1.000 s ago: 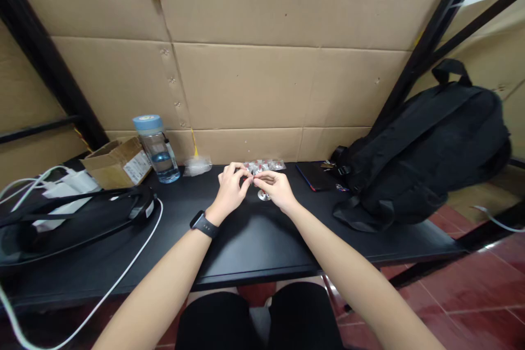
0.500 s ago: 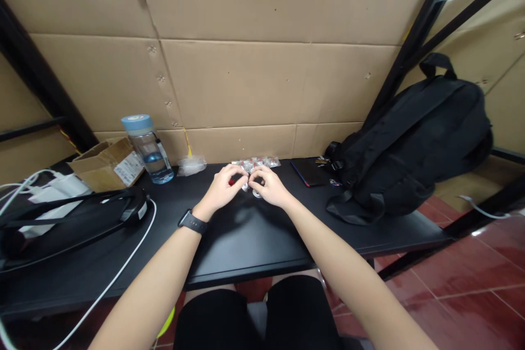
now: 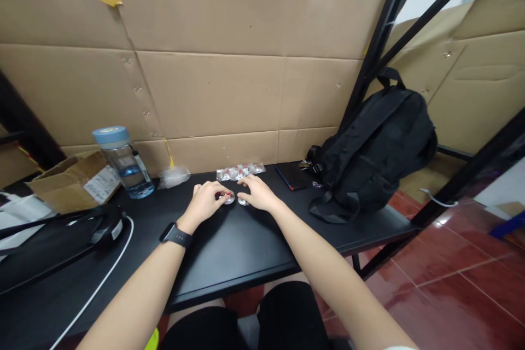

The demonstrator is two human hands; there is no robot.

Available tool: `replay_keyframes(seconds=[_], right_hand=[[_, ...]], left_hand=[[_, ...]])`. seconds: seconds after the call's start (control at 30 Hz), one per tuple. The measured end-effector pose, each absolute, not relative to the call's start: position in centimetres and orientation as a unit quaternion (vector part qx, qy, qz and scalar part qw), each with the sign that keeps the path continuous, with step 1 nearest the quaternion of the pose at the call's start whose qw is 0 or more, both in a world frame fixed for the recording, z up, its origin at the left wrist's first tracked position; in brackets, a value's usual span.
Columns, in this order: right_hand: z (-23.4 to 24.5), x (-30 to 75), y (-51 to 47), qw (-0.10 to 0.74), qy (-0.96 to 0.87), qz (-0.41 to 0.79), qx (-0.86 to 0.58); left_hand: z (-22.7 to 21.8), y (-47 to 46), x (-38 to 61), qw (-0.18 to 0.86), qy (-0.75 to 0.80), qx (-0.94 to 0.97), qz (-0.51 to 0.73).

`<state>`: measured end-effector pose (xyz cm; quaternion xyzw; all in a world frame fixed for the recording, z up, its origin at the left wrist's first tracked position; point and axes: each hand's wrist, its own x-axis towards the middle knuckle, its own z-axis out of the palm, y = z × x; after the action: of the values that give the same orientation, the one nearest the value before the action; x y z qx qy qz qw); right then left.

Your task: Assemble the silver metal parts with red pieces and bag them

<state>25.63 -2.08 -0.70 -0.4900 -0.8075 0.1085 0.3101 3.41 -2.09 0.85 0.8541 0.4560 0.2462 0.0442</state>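
a: where do the hands sit?

b: both are low at the back of the black tabletop (image 3: 229, 251). the left hand (image 3: 206, 203), with a black smartwatch (image 3: 175, 235) on its wrist, has its fingers bent, the tips against a clear round piece (image 3: 228, 198). whether they pinch it or only touch it, one cannot tell. the right hand (image 3: 256, 194) lies flatter, its fingers stretched out and unclenched, the tips on a second clear round piece (image 3: 243, 202).

a: why flat on the surface?

b: likely because the pieces are tiny and shiny. pressed down under fingertips, they would not slide or roll. the two lie just beside each other, between the hands.

a: and behind them?

b: a row of small clear packets (image 3: 240, 171) with red bits inside lies along the cardboard wall (image 3: 213, 93), near the fingers and probably kept there for easy reach. they are too small to count surely. a crumpled plastic bag (image 3: 174, 176) lies to their left.

a: the rest, counted?

b: one water bottle (image 3: 123, 161) with a blue lid stands upright. one open cardboard box (image 3: 71, 180) sits beside it. one dark flat wallet (image 3: 292, 175) lies right of the packets. one black backpack (image 3: 371, 153) leans on the black frame, which seems to prop it up. one white cable (image 3: 102, 279) runs over the left of the tabletop.
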Motion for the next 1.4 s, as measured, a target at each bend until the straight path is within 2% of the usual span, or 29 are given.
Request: replay_keyframes(seconds=[0.13,0.27,0.37,0.57,0.67,0.97,1.4], right_hand=[[-0.1,26.2,-2.5,0.207,-0.799,0.100,-0.556],[0.3,26.1,-2.7,0.193,-0.793,0.110,-0.568],[-0.1,25.9,-2.3,0.234,-0.784,0.137,-0.558],[-1.2,25.1,-1.0,0.451,-0.700,0.342,-0.436],[-1.3,24.8,-0.9,0.502,-0.651,0.402,-0.404],[-1.3,24.6,-1.7,0.500,-0.631,0.434,-0.404],[-2.3,24.0,-2.2,0.489,-0.607,0.513,-0.360]], left_hand=[[0.8,-2.2,3.4,0.038,0.481,0.843,0.240],[1.1,-2.3,3.6,0.039,0.496,0.837,0.228],[1.2,-2.4,3.6,0.044,0.507,0.833,0.219],[1.0,-2.1,3.5,0.082,0.503,0.826,0.240],[0.9,-1.8,3.4,0.105,0.508,0.810,0.272],[-0.6,-0.8,3.6,0.223,0.486,0.761,0.366],[-1.8,-0.8,4.4,0.308,0.429,0.743,0.411]])
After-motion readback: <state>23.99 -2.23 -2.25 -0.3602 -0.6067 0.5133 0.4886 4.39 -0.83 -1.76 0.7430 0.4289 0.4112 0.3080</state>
